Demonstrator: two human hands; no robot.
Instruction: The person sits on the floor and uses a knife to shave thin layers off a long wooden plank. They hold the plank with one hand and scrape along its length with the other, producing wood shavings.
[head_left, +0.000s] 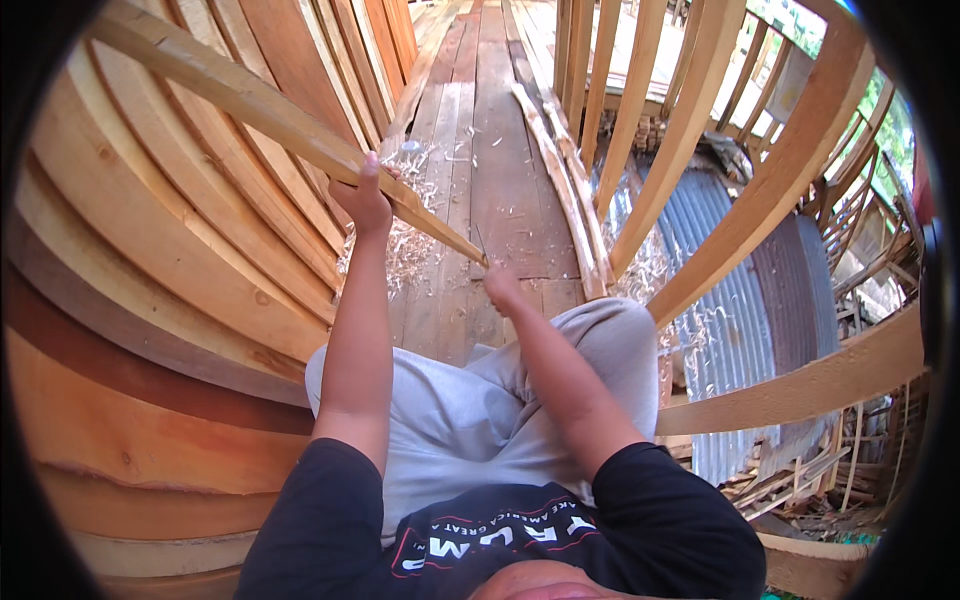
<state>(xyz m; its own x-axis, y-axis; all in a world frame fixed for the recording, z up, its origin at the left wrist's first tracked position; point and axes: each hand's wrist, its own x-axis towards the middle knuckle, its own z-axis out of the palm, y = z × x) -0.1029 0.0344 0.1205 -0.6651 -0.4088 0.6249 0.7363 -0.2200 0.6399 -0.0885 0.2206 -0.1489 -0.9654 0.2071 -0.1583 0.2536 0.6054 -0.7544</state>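
Wooden boards (170,230) and slats (665,140) flank the hands, left (366,203) clamping a beam (240,95), right (503,290) closed at its end.

Long tan wooden pole (240,98), slanted, narrower toward its near end

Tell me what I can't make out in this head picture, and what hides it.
All in the head view:
Wooden pole: far end cut off by the picture's dark rim, upper left.
Whatever the right hand grips: hidden by that hand itself.
Thin dark sliver beside it: too small to identify.
Feet: hidden by the grey trousers.
Pale round object among shavings: too small.
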